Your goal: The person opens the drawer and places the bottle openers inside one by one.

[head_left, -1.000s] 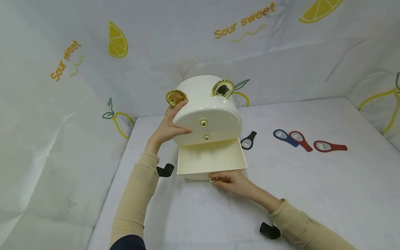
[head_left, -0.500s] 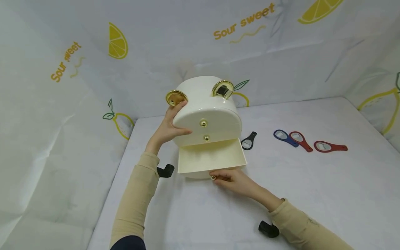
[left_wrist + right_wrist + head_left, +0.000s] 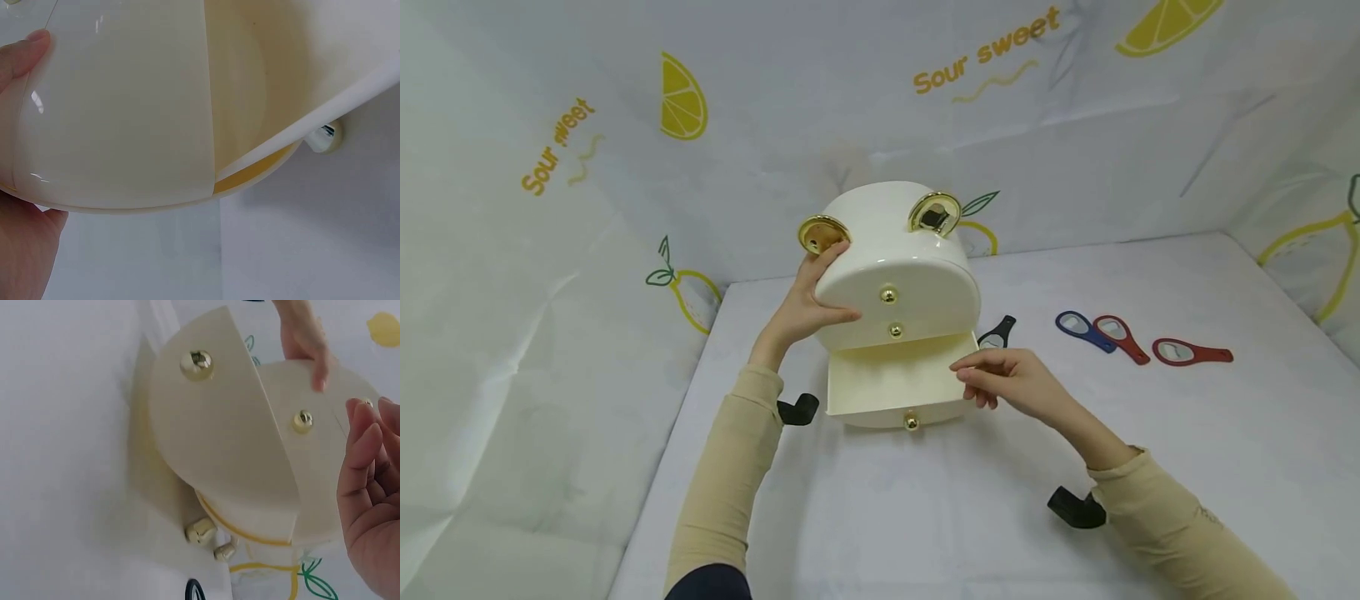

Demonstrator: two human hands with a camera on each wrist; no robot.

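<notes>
A white drawer box (image 3: 891, 229) with gold ear-like rings and gold knobs stands in the middle of the table in the head view. Its bottom drawer (image 3: 895, 383) is pulled out, and the bare inside shows. My left hand (image 3: 805, 308) grips the box's left side, thumb on the front face, fingers up by the left gold ring; the left wrist view shows that thumb (image 3: 28, 53) on the glossy front. Just over the drawer's right edge hovers my right hand (image 3: 1007, 383), fingers loosely bent and holding nothing. Below it, the drawer's gold knob (image 3: 912, 422) is free.
Right of the box lie several paddle-shaped pieces with round heads, like bottle openers: a black one (image 3: 996, 332) partly behind my right hand, a blue one (image 3: 1085, 331) touching a red one (image 3: 1122, 338), and another red one (image 3: 1192, 352). A lemon-print cloth (image 3: 820, 100) hangs behind.
My right hand has let go of the bottom drawer's knob and moved up and right, over the drawer's right edge. My left hand and the box stay put.
</notes>
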